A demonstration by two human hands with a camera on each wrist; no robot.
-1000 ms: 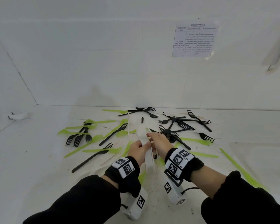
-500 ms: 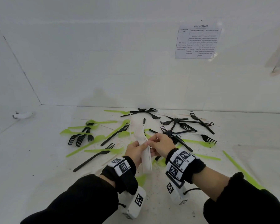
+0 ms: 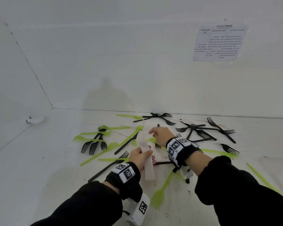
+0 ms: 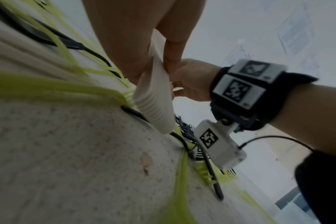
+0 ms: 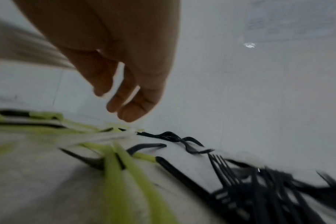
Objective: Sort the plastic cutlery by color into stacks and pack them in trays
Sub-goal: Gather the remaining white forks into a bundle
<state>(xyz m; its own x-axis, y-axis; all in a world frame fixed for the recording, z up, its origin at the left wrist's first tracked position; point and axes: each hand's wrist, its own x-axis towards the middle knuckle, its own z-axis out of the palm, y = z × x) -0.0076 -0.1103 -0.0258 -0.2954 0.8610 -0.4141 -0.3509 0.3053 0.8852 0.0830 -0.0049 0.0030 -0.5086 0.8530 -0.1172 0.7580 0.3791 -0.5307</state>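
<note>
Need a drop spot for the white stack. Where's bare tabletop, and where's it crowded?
Bare: the tabletop's left side, between the left wall and the black forks; also the near-left strip beside the left sleeve. Crowded: the middle, green cutlery crossing black ones, and the back right, tangled black forks. The left hand holds the white stack.

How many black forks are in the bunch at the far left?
3: left black fork, middle fork, right fork, fanned side by side. Green cutlery crosses them, so another may hide.
</note>
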